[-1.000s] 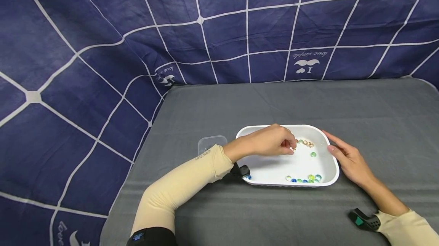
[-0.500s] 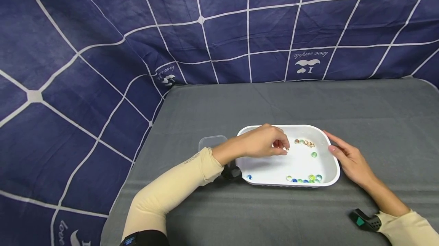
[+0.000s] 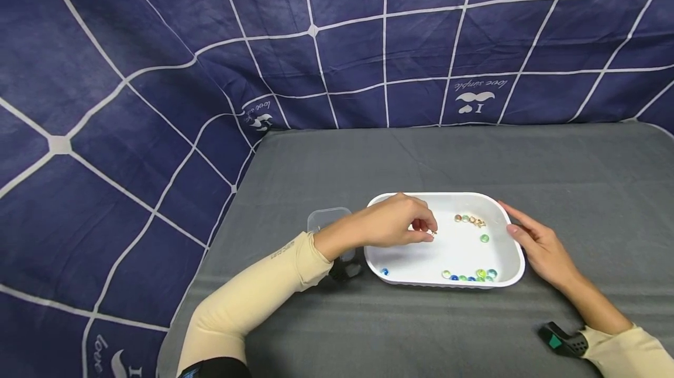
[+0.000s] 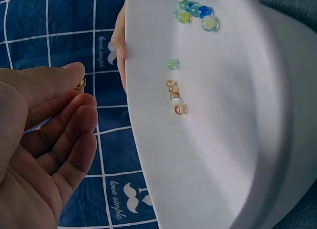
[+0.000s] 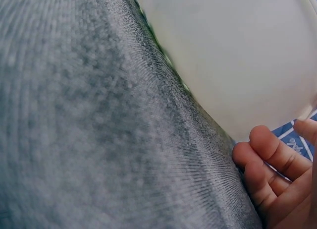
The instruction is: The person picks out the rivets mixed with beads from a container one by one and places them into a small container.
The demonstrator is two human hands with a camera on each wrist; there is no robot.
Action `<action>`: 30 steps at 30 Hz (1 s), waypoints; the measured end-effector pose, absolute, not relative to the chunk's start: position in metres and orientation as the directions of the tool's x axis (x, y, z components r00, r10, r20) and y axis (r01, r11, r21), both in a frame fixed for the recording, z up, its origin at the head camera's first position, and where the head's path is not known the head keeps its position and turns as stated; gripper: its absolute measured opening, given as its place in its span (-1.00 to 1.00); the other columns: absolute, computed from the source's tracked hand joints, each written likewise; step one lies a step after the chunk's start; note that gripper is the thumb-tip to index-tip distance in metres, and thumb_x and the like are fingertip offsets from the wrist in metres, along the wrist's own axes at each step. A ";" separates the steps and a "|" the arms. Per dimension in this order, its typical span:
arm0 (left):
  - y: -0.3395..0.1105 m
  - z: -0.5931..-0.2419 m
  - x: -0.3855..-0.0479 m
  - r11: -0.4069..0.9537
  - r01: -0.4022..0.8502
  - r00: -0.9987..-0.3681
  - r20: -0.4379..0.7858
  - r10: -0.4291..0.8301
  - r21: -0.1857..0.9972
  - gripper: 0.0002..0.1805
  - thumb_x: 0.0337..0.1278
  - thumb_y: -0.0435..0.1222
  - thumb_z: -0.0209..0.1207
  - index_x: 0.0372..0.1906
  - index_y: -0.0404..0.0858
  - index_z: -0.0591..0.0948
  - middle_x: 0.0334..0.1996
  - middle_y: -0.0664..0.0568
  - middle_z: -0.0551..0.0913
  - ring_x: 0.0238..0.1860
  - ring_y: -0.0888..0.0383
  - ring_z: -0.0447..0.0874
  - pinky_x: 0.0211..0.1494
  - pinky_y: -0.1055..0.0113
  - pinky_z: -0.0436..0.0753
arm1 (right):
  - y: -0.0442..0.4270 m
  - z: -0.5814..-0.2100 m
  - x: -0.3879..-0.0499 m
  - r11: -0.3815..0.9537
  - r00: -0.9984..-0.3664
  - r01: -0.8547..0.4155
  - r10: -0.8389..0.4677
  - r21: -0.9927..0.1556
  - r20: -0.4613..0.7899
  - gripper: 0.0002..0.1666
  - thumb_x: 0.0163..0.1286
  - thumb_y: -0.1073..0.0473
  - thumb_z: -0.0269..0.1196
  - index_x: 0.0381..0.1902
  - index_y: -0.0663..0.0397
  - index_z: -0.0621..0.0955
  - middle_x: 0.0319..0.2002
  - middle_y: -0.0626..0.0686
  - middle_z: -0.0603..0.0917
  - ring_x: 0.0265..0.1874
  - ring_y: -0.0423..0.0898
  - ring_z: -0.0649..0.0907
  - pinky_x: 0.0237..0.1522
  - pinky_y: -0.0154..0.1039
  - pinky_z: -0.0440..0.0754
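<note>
My left hand point(image 3: 397, 220) is above the left half of a white tray point(image 3: 421, 264). It pinches a small gold bead point(image 4: 80, 84) between thumb and forefinger, the other fingers loosely bent. At the tray's right end, my right hand point(image 3: 542, 249) rests its thumb on the rim and its relaxed fingers against the outer wall. Several small gold pieces point(image 3: 476, 222) lie in a row near the far right corner, beside a brownish marble point(image 3: 457, 218). A green marble point(image 3: 484, 238) sits apart from them. Several blue, green and yellow marbles point(image 3: 481, 273) gather along the near side.
A lone blue marble point(image 3: 385, 271) lies in the tray's near left corner. Left of the tray stands a clear plastic box point(image 3: 327, 214), partly hidden by my left forearm. Grey cloth point(image 3: 326, 167) covers the table, and a blue checked curtain point(image 3: 347, 62) hangs behind and at the left.
My left hand has moved left across the tray with the gold bead pinched, uncovering the blue marble and the brownish marble. The right hand stays at the rim.
</note>
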State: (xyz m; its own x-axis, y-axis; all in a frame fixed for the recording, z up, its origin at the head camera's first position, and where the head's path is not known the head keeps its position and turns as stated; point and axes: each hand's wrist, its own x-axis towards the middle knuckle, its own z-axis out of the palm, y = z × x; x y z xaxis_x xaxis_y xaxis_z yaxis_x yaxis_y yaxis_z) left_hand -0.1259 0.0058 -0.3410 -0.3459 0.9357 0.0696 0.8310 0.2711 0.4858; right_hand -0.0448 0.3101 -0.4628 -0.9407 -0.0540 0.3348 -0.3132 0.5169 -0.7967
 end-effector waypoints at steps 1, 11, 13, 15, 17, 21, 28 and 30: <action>0.005 -0.341 -0.125 0.268 0.834 -0.344 0.073 0.936 0.482 -0.87 0.21 -0.32 0.32 -0.18 -0.28 0.74 -0.31 0.10 0.67 -0.30 0.36 0.57 -0.14 0.65 0.46 | 0.310 -0.463 -0.045 0.515 -0.941 -0.312 -0.054 -0.798 0.333 -0.47 0.50 0.36 0.06 0.40 0.18 0.40 -0.08 -0.50 0.56 -0.26 -0.48 0.59 -0.34 -0.56 0.52; -0.004 -0.340 -0.121 0.291 0.824 -0.365 0.062 0.929 0.486 -0.88 0.22 -0.33 0.32 -0.19 -0.26 0.74 -0.29 0.08 0.68 -0.28 0.29 0.60 -0.13 0.61 0.46 | 0.310 -0.464 -0.044 0.522 -0.940 -0.315 -0.055 -0.793 0.337 -0.47 0.50 0.35 0.06 0.40 0.16 0.41 -0.06 -0.52 0.55 -0.24 -0.50 0.57 -0.33 -0.57 0.50; -0.008 -0.341 -0.121 0.297 0.819 -0.373 0.062 0.926 0.491 -0.88 0.21 -0.33 0.31 -0.19 -0.28 0.74 -0.29 0.07 0.69 -0.28 0.28 0.60 -0.13 0.60 0.47 | 0.310 -0.464 -0.045 0.527 -0.938 -0.319 -0.056 -0.788 0.343 -0.46 0.50 0.34 0.06 0.41 0.11 0.41 0.03 -0.54 0.51 -0.15 -0.53 0.54 -0.24 -0.60 0.45; -0.012 -0.341 -0.122 0.304 0.814 -0.383 0.065 0.921 0.494 -0.88 0.21 -0.34 0.32 -0.20 -0.28 0.74 -0.30 0.07 0.69 -0.29 0.28 0.60 -0.13 0.59 0.48 | 0.311 -0.464 -0.045 0.533 -0.934 -0.327 -0.058 -0.780 0.352 -0.45 0.51 0.34 0.06 0.42 0.05 0.41 0.12 -0.55 0.45 -0.05 -0.57 0.48 -0.16 -0.65 0.38; -0.017 -0.343 -0.122 0.307 0.808 -0.391 0.068 0.918 0.503 -0.89 0.21 -0.35 0.32 -0.21 -0.29 0.74 -0.31 0.07 0.69 -0.29 0.27 0.60 -0.14 0.57 0.50 | 0.311 -0.465 -0.046 0.543 -0.933 -0.327 -0.056 -0.774 0.355 -0.45 0.51 0.32 0.06 0.42 0.02 0.41 0.18 -0.57 0.38 0.01 -0.61 0.42 -0.12 -0.68 0.31; -0.027 -0.347 -0.123 0.308 0.795 -0.403 0.076 0.912 0.523 -0.90 0.19 -0.38 0.32 -0.22 -0.32 0.73 -0.32 0.05 0.69 -0.31 0.26 0.60 -0.15 0.53 0.55 | 0.311 -0.465 -0.046 0.542 -0.940 -0.313 -0.056 -0.780 0.338 -0.46 0.51 0.32 0.07 0.41 0.09 0.41 0.08 -0.57 0.46 -0.09 -0.57 0.49 -0.19 -0.64 0.40; -0.043 -0.351 -0.122 0.319 0.778 -0.433 0.093 0.897 0.541 -0.90 0.17 -0.40 0.32 -0.23 -0.34 0.73 -0.33 0.04 0.68 -0.33 0.25 0.60 -0.16 0.47 0.59 | 0.313 -0.465 -0.046 0.523 -0.941 -0.311 -0.055 -0.794 0.333 -0.46 0.48 0.37 0.07 0.40 0.14 0.42 -0.06 -0.52 0.55 -0.24 -0.51 0.57 -0.32 -0.58 0.49; -0.047 -0.351 -0.122 0.324 0.776 -0.439 0.094 0.893 0.541 -0.91 0.17 -0.40 0.32 -0.23 -0.33 0.72 -0.34 0.05 0.68 -0.33 0.26 0.60 -0.18 0.49 0.58 | 0.313 -0.466 -0.046 0.518 -0.942 -0.309 -0.055 -0.797 0.330 -0.46 0.49 0.37 0.07 0.40 0.13 0.41 -0.10 -0.51 0.56 -0.26 -0.50 0.58 -0.35 -0.57 0.50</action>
State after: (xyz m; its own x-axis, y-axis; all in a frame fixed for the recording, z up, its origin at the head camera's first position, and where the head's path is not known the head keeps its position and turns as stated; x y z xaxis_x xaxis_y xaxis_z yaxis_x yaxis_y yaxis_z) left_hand -0.1216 -0.0468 -0.3507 -0.4391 0.8935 0.0942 0.7759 0.3243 0.5411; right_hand -0.0457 0.3129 -0.4655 -0.9424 -0.0551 0.3298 -0.3093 0.5182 -0.7974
